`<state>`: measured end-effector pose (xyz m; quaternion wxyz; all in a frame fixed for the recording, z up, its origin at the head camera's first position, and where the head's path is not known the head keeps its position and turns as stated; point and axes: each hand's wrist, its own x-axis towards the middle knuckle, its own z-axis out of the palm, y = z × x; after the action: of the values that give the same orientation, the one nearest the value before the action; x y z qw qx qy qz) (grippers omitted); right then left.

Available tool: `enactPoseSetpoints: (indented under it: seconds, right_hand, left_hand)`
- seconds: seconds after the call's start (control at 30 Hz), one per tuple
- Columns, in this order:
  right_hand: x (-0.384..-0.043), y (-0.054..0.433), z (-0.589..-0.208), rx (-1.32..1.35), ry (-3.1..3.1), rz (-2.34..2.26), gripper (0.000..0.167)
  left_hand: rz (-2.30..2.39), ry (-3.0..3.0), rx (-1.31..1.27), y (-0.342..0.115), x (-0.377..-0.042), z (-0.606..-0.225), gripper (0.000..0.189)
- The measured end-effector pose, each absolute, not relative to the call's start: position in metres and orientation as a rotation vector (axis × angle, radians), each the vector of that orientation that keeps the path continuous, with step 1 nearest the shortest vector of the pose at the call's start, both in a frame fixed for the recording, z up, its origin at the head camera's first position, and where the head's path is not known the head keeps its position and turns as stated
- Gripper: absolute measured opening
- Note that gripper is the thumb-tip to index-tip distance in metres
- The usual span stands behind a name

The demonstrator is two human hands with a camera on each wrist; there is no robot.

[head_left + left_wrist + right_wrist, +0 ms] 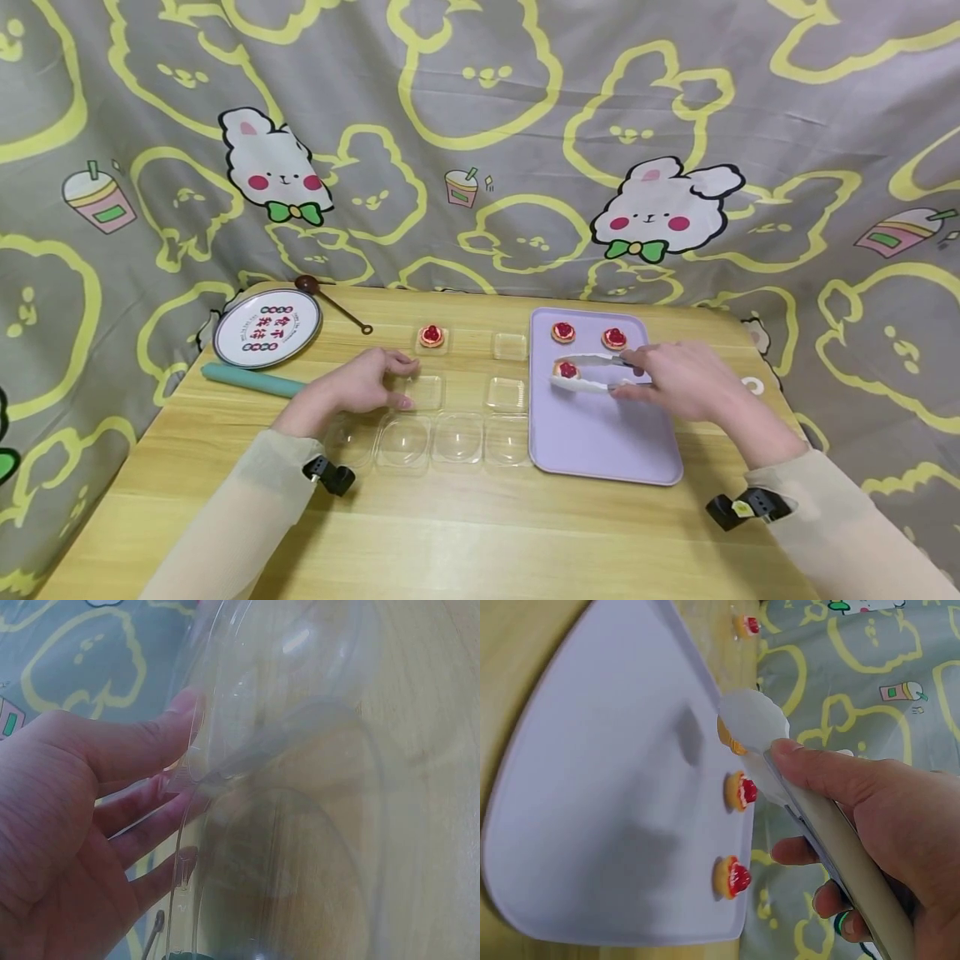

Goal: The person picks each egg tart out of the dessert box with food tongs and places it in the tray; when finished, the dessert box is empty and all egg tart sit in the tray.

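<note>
My right hand grips metal tongs, whose pale tips pinch a small tart with red berries on top above the lavender tray. In the right wrist view the tart is mostly behind a tong tip. Two more berry tarts sit along the tray's far end. My left hand holds the left edge of a clear plastic box between thumb and fingers; its lid lies open toward me. The left wrist view shows the fingers through the plastic.
Other clear boxes stand beside the tray. A box at the back holds one tart. At the left are a round plate with red writing, a dark long-handled spoon and a teal stick. A patterned curtain hangs behind.
</note>
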<state>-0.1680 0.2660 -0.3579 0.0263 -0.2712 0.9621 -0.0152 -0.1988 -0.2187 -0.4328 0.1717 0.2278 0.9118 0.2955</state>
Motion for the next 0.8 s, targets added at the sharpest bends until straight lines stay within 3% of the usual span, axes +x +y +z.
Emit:
enactPoseSetpoints:
  seconds: [0.53, 0.8]
  right_hand:
    - [-0.165, 0.271, -0.382, -0.802, 2.961, -0.078, 0.059]
    - [-0.169, 0.276, -0.386, -0.764, 2.974, -0.102, 0.071]
  left_hand:
    - [0.843, 2.603, 0.674, -0.219, -0.197, -0.433, 0.072]
    - [0.869, 2.596, 0.709, -0.223, -0.196, -0.433, 0.073]
